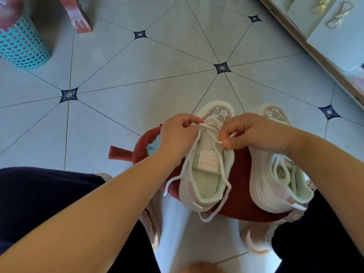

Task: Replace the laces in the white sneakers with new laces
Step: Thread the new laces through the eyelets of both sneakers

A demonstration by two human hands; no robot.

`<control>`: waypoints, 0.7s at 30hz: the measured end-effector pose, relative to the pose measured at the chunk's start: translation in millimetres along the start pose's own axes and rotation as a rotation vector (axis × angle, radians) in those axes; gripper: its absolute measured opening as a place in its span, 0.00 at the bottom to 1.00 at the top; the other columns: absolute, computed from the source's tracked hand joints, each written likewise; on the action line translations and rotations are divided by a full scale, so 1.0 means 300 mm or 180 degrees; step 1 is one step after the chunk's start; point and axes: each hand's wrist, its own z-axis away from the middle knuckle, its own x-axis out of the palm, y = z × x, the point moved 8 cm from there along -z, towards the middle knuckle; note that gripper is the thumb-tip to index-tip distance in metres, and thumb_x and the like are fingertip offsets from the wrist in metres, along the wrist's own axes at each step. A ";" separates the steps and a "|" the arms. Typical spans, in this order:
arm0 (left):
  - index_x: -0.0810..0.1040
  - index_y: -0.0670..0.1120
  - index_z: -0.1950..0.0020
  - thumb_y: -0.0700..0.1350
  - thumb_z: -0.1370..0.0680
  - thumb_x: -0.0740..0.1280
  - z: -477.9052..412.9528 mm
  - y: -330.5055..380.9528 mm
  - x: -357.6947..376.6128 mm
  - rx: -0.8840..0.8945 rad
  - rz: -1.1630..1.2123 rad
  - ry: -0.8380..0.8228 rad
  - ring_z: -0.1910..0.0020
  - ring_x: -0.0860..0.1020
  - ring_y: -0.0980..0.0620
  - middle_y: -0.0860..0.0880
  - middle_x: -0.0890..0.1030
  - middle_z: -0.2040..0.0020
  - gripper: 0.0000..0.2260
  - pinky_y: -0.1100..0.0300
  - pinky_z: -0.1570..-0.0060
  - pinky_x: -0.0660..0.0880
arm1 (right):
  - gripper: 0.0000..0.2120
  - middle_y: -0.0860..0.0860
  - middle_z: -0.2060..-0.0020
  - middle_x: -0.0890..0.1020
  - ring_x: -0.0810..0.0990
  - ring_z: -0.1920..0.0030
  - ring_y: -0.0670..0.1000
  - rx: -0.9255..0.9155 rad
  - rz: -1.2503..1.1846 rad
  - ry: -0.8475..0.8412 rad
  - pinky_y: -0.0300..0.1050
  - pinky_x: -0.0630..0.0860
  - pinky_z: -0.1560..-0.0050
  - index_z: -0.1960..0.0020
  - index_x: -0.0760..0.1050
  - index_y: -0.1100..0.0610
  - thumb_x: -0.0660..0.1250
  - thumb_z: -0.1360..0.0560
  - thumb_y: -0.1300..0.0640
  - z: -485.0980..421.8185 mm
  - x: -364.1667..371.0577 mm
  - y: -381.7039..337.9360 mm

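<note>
On the round red plastic stool [237, 174], the left grip [178, 134] and right grip [256, 133] each pinch the white cord lace [205, 220] over the central white mesh sneaker [205, 164], beside the second white sneaker [264, 186] at the stool's right edge.

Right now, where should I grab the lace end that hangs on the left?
Pinch the lace just above its tip, coming from the left. That end hangs free over the stool edge, clear of the shoe.

Floor [157, 75] ahead open; 2nd sneaker [262, 174] crowds R side; basket [21, 42] far L.
</note>
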 end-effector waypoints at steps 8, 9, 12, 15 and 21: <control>0.81 0.51 0.58 0.35 0.29 0.65 -0.002 0.005 0.011 0.0066 -0.0008 -0.0139 0.54 0.81 0.46 0.46 0.83 0.56 0.11 0.48 0.50 0.78 | 0.07 0.47 0.64 0.79 0.74 0.63 0.43 0.0355 0.0661 0.0807 0.33 0.68 0.60 0.61 0.79 0.55 0.67 0.27 0.54 -0.011 -0.018 0.039; 0.81 0.51 0.58 0.36 0.29 0.65 -0.001 0.005 0.010 0.0060 0.0003 -0.0140 0.54 0.81 0.46 0.46 0.83 0.56 0.11 0.48 0.50 0.78 | 0.09 0.47 0.66 0.78 0.73 0.65 0.42 0.0293 0.0868 0.0855 0.30 0.66 0.64 0.62 0.78 0.55 0.67 0.27 0.51 -0.011 -0.020 0.023; 0.80 0.52 0.60 0.36 0.29 0.65 -0.003 0.003 0.003 0.0035 -0.0014 -0.0115 0.55 0.81 0.48 0.47 0.83 0.57 0.11 0.51 0.51 0.79 | 0.07 0.45 0.66 0.78 0.74 0.65 0.41 0.0179 0.0749 0.1055 0.29 0.67 0.63 0.62 0.79 0.52 0.69 0.28 0.51 -0.001 -0.047 -0.004; 0.78 0.53 0.60 0.38 0.28 0.65 -0.013 -0.004 -0.001 0.0012 -0.0092 -0.0065 0.58 0.78 0.53 0.52 0.80 0.59 0.09 0.58 0.54 0.77 | 0.01 0.43 0.63 0.81 0.77 0.62 0.40 0.0175 0.0305 0.1478 0.28 0.68 0.59 0.58 0.80 0.50 0.70 0.29 0.55 0.038 -0.108 -0.024; 0.74 0.51 0.54 0.42 0.26 0.66 -0.017 0.014 0.009 0.0281 -0.0512 -0.0082 0.65 0.71 0.56 0.54 0.72 0.64 0.05 0.57 0.57 0.74 | 0.05 0.44 0.62 0.81 0.79 0.56 0.46 0.0638 0.0430 0.1861 0.43 0.74 0.50 0.59 0.77 0.47 0.68 0.29 0.57 0.087 -0.172 0.013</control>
